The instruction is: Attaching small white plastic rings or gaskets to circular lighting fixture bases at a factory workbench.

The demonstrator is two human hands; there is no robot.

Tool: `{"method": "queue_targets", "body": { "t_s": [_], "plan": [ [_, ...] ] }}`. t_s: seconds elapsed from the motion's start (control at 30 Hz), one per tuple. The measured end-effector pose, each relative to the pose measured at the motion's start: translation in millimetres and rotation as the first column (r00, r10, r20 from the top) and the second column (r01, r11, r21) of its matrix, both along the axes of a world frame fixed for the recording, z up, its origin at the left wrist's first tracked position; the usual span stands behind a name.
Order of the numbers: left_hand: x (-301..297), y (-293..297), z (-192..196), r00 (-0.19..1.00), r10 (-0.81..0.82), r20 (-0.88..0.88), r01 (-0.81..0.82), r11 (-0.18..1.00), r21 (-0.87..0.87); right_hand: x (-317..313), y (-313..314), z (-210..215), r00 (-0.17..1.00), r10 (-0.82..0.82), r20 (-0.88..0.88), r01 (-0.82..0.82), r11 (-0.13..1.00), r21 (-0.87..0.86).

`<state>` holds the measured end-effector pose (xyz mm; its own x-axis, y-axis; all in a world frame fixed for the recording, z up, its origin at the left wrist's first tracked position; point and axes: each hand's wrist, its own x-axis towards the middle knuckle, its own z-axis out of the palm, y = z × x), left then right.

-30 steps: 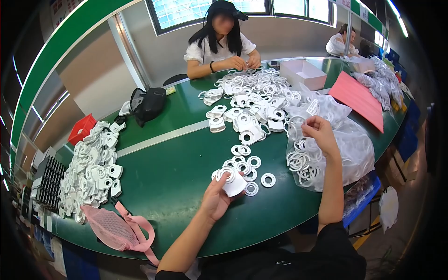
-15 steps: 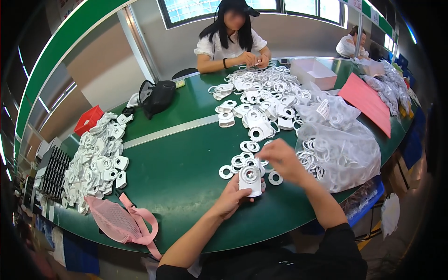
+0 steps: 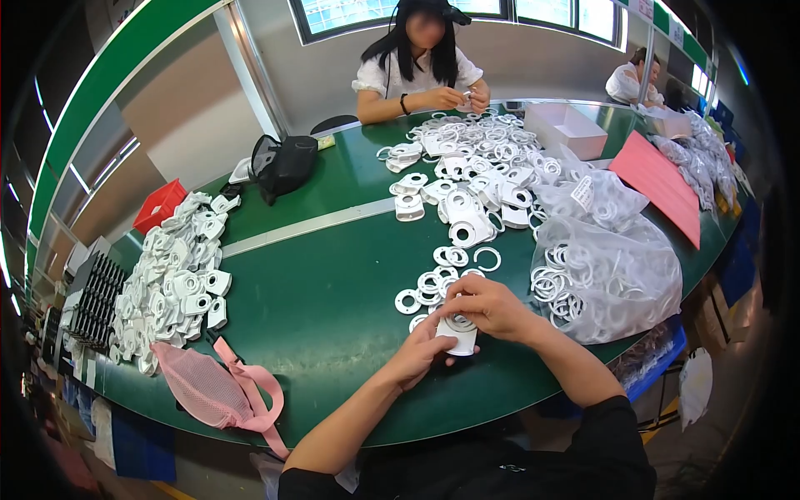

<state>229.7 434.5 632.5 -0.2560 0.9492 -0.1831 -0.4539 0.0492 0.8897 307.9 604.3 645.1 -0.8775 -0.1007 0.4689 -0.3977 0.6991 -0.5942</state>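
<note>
My left hand (image 3: 413,357) is closed around a white plastic housing (image 3: 457,342), a flat part with a round opening at its upper end and a squared lower end. The thumb lies across its face. Bent over the round end, my right hand (image 3: 493,307) has its fingertips pinched together against the part. Whatever those fingertips hold is hidden. Just beyond my hands lie several loose white rings (image 3: 407,301), and a thin open ring (image 3: 487,259) rests apart from them.
Ahead spreads a pile of white housings and rings (image 3: 467,162), where a co-worker (image 3: 421,71) handles a small white part. Clear bags of rings (image 3: 617,283) stand right, near a pink sheet (image 3: 658,187). Leftward are more housings (image 3: 171,283), a red bin (image 3: 162,206) and a pink bag (image 3: 204,387).
My right hand has come down and left onto the round end of the housing. The thin open ring is now in view beyond it. My left hand still holds the housing.
</note>
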Motion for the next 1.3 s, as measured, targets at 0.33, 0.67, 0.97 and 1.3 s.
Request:
{"method": "queue_targets", "body": {
  "t_s": [0.33, 0.67, 0.97, 1.3],
  "plan": [
    [-0.5, 0.6, -8.7, 0.998, -0.023, -0.052, 0.024, 1.000, 0.004, -1.1, 1.0, -1.3, 0.996, 0.058, -0.068, -0.054, 0.997, 0.061],
    [-2.0, -1.0, -16.3, 0.963, 0.102, -0.248, -0.089, 0.994, 0.064, -0.3, 11.3, -10.8, 0.951, -0.034, 0.308, 0.147, 0.924, -0.352],
    [-3.4, -1.0, -15.6, 0.536, 0.211, -0.817, -0.286, 0.956, 0.060, 0.3, 5.2, -2.8, 0.949, 0.015, 0.316, 0.052, 0.978, -0.202],
    [5.7, 11.0, -23.9, 0.757, 0.520, -0.396, -0.466, 0.854, 0.230, -9.0, -1.6, -24.9, 0.964, -0.011, 0.266, 0.213, 0.632, -0.745]
  ]
}}
